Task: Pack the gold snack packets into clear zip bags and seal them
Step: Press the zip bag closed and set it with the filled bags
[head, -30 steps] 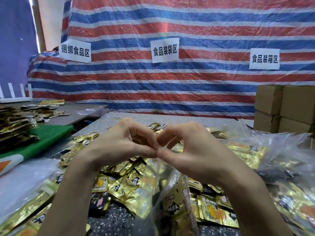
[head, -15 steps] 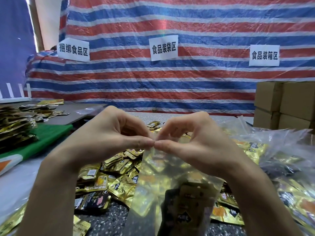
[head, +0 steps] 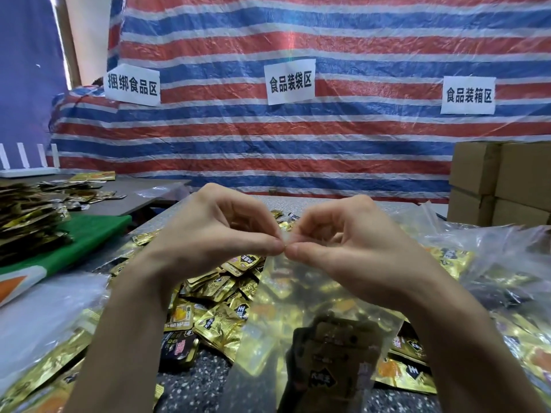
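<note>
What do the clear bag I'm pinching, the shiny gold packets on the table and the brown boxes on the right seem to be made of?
The clear zip bag looks like thin, soft plastic film: see-through, glossy and wrinkled. The gold snack packets seem metallised foil laminate, judging by their mirror-like creased shine. The brown rectangular boxes look like matte cardboard, with dull flat faces.

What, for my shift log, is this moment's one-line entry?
left hand: pinches top of clear plastic zip bag | right hand: pinches same top | inside: gold foil snack packets
</note>
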Available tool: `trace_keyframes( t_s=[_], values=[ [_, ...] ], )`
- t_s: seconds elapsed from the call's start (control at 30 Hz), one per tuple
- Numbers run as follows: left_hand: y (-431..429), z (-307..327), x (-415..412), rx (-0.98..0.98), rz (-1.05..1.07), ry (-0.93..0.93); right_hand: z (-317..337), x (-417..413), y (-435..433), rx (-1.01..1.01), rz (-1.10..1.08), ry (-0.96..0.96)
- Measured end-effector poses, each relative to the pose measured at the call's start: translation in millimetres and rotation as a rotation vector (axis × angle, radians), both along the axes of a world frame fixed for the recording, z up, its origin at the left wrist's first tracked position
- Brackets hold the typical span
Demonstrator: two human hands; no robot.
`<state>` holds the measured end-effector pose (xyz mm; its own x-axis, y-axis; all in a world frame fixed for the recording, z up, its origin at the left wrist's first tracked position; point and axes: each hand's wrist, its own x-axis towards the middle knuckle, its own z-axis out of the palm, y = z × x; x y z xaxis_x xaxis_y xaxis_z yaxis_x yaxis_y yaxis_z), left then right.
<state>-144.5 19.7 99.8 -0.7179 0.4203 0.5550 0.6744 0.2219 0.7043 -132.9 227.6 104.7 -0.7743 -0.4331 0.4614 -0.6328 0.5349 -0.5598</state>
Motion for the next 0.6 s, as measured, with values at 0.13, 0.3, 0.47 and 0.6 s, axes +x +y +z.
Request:
trace_keyframes(
  t_s=[0.13,0.3,0.47,0.6],
  values=[
    [5.6,-6.7,-7.6,0.114,-0.005,0.011,-0.4,-5.2,8.8,-0.013,-0.002,-0.024],
    [-2.9,-12.4,-16.8,0.197,-0.028,0.006,0.4,-10.4,21.6,-0.032,0.007,-0.085],
    [-18.8,-19.1,-24.6,0.243,-0.039,0.021,-0.4,-14.1,29.4,-0.019,0.005,-0.145],
    [-35.5,-23.6,-29.8,0.309,-0.054,0.02,0.9,-16.5,40.6,0.01,0.005,-0.242]
  ],
)
